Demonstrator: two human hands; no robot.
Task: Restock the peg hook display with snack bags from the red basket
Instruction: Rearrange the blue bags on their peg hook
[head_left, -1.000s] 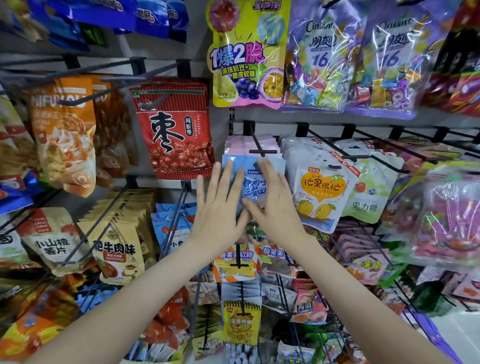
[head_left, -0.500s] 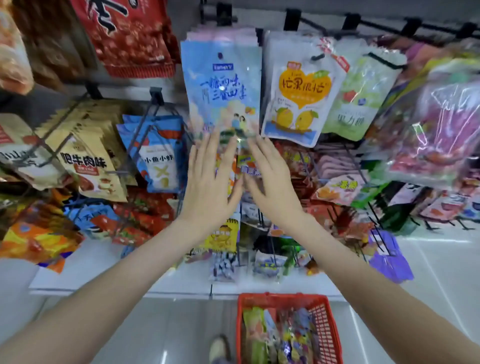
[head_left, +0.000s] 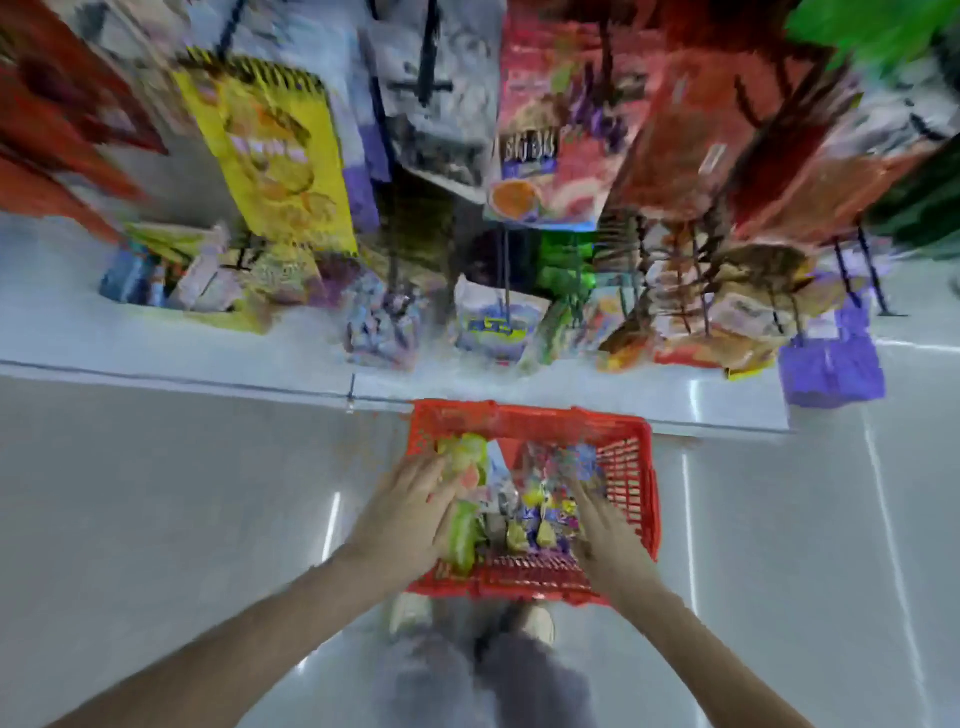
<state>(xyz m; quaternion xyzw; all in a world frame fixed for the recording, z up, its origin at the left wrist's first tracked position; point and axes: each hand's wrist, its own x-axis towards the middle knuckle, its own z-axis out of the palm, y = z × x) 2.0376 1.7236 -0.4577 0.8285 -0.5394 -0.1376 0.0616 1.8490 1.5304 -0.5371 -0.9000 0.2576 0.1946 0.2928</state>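
The red basket (head_left: 631, 499) stands on the floor in front of me, filled with snack bags. A green-yellow bag (head_left: 464, 512) lies at its left side and a clear bag of mixed candies (head_left: 550, 499) at its middle. My left hand (head_left: 402, 512) rests flat on the green-yellow bag, fingers apart. Over the basket's right side, my right hand (head_left: 608, 530) touches the candy bag with fingers spread. Neither hand has closed around a bag. Above, the peg hook display (head_left: 431, 78) is blurred by motion.
Low hooks carry a yellow bag (head_left: 275, 156), a red-pink bag (head_left: 545, 156) and a purple bag (head_left: 831, 358). The white base shelf (head_left: 156, 348) runs just behind the basket. Glossy grey floor (head_left: 156, 519) surrounds it. My shoes (head_left: 535, 623) are right behind the basket.
My view has swung down from the hanging bags to the floor. Both hands have dropped from the blue bag on the hook into the red basket.
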